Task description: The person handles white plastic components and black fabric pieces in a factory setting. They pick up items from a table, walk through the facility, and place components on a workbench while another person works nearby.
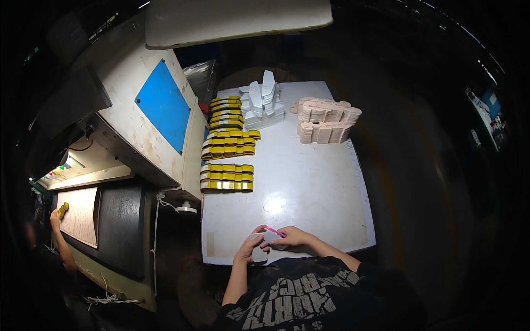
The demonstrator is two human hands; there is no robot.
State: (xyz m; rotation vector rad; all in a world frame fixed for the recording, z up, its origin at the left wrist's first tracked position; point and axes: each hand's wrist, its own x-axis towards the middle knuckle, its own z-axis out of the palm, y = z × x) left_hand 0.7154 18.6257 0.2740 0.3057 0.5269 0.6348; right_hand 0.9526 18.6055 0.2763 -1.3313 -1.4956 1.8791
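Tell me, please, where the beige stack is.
In the head view, the beige stack stands far right on the white table, right of the white pieces.

The person wears a black T-shirt (381,292), its cloth dark and matt, with soft creases around the printed part. Across the front runs a large pale grey print (301,295) of blocky capital letters, broken up by dark cracks so that they look worn and chipped; smaller letters (298,326) in the same pale tone sit at the lower edge of the view. The right sleeve (361,270) is short and plain black. The left forearm (236,280), right forearm (331,252), left hand (246,249) and right hand (293,236) are bare.
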